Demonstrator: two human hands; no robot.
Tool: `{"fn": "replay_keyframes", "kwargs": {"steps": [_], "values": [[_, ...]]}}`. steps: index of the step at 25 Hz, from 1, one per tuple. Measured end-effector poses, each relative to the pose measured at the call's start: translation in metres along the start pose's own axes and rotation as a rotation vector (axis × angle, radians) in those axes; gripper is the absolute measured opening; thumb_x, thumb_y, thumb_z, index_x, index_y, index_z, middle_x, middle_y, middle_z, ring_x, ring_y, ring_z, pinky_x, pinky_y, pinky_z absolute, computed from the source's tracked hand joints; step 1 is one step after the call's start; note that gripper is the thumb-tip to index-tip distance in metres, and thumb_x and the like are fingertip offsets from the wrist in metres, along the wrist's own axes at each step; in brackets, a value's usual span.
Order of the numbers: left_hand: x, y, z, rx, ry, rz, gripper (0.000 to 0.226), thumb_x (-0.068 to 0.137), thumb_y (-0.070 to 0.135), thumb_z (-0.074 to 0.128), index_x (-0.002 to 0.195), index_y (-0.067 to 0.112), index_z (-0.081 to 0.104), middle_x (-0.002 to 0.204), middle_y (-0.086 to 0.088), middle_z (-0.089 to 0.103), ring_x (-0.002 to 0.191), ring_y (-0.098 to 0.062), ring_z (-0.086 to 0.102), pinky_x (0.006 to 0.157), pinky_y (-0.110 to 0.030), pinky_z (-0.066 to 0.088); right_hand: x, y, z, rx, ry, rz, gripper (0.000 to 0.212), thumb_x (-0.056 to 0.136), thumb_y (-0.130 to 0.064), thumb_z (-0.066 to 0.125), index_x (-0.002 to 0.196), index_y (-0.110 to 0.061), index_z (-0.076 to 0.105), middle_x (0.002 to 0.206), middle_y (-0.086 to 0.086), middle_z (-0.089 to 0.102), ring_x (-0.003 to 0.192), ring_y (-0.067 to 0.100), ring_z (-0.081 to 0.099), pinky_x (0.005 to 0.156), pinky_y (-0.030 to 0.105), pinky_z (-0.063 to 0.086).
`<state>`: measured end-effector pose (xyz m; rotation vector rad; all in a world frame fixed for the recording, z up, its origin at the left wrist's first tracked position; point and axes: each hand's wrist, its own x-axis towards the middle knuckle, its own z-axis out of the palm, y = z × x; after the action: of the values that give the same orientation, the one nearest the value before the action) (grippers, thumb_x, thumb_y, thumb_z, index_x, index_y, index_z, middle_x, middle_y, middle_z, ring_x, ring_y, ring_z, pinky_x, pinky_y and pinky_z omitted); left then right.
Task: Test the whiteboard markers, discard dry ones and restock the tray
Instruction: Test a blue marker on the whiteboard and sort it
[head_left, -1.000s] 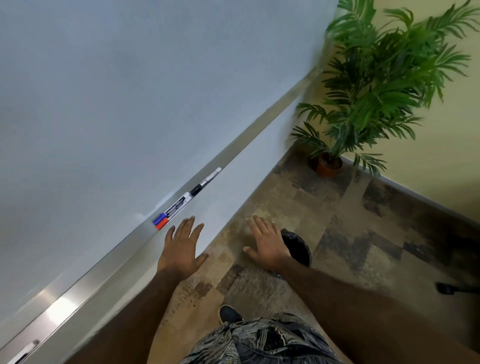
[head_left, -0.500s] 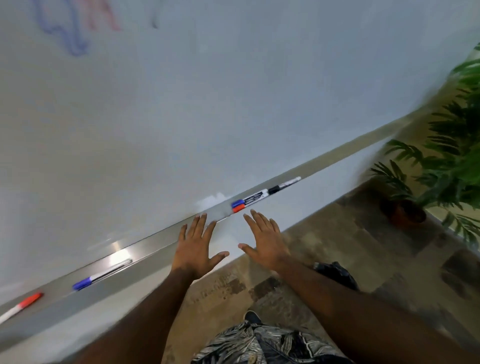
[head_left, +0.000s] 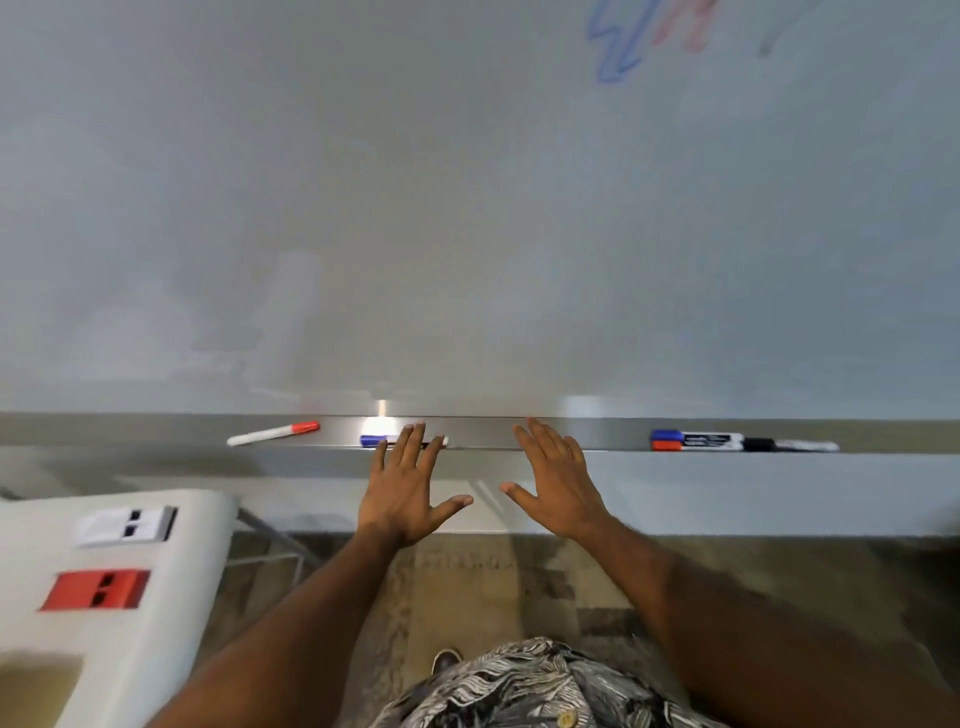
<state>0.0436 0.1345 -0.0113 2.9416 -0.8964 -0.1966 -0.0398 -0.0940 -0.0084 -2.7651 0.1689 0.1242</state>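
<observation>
Blue marker (head_left: 370, 440) lies right at the fingertips of my left hand (head_left: 402, 491), which is spread and empty; my right hand (head_left: 558, 483) is spread and empty too. Further left sits a red marker (head_left: 272, 433). A careless swipe could roll either off the tray (head_left: 613, 434).

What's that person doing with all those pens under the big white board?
A person stands at the white whiteboard with both hands open, holding nothing. The left hand reaches over a blue-capped marker on the long silver metal tray; the right hand hovers beside it. A red-capped white marker lies further left, and three more markers lie to the right.
</observation>
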Motion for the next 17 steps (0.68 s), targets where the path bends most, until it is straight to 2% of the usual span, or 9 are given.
{"fn": "replay_keyframes", "kwargs": {"steps": [4,10,12,15,17], "values": [[-0.013,-0.037,0.002,-0.002,-0.031,-0.094,0.098,0.081,0.087,0.018,0.157,0.026,0.007,0.165,-0.004,-0.005,0.152,-0.023,-0.008,0.121,-0.049,-0.004,0.021,-0.029,0.010,-0.004,-0.036,-0.075,0.080,0.094,-0.061,0.044,0.157,-0.028,0.009,0.166,-0.001,0.004,0.153,0.020,0.004,0.123,0.043,0.003],[-0.025,-0.097,0.004,-0.110,-0.038,-0.276,0.089,0.085,0.080,0.016,0.155,0.025,0.018,0.164,-0.005,0.010,0.151,-0.024,0.008,0.121,-0.047,0.005,0.040,-0.056,0.022,-0.017,-0.099,-0.164,0.077,0.096,-0.055,0.047,0.157,-0.026,0.011,0.166,0.000,0.007,0.153,0.019,0.006,0.122,0.041,0.002],[-0.024,-0.119,-0.003,-0.116,-0.030,-0.308,0.082,0.089,0.074,0.025,0.154,0.024,0.021,0.163,-0.004,0.015,0.150,-0.025,0.014,0.121,-0.047,0.009,0.048,-0.064,0.026,-0.018,-0.113,-0.184,0.076,0.096,-0.054,0.047,0.157,-0.026,0.011,0.166,0.000,0.009,0.152,0.018,0.007,0.122,0.040,0.002],[-0.015,-0.150,-0.014,-0.135,0.029,-0.318,0.063,0.096,0.055,0.043,0.150,0.025,0.029,0.157,-0.003,0.030,0.145,-0.024,0.028,0.118,-0.044,0.020,0.061,-0.082,0.029,-0.009,-0.123,-0.217,0.074,0.097,-0.053,0.047,0.156,-0.024,0.015,0.165,0.000,0.013,0.152,0.019,0.010,0.122,0.038,0.004],[-0.006,-0.165,-0.022,-0.153,0.048,-0.317,0.055,0.099,0.046,0.046,0.147,0.022,0.034,0.153,-0.004,0.037,0.141,-0.024,0.033,0.116,-0.044,0.025,0.072,-0.094,0.030,0.019,-0.118,-0.225,0.072,0.097,-0.053,0.048,0.156,-0.023,0.018,0.164,0.000,0.017,0.151,0.019,0.014,0.121,0.038,0.007]]}}
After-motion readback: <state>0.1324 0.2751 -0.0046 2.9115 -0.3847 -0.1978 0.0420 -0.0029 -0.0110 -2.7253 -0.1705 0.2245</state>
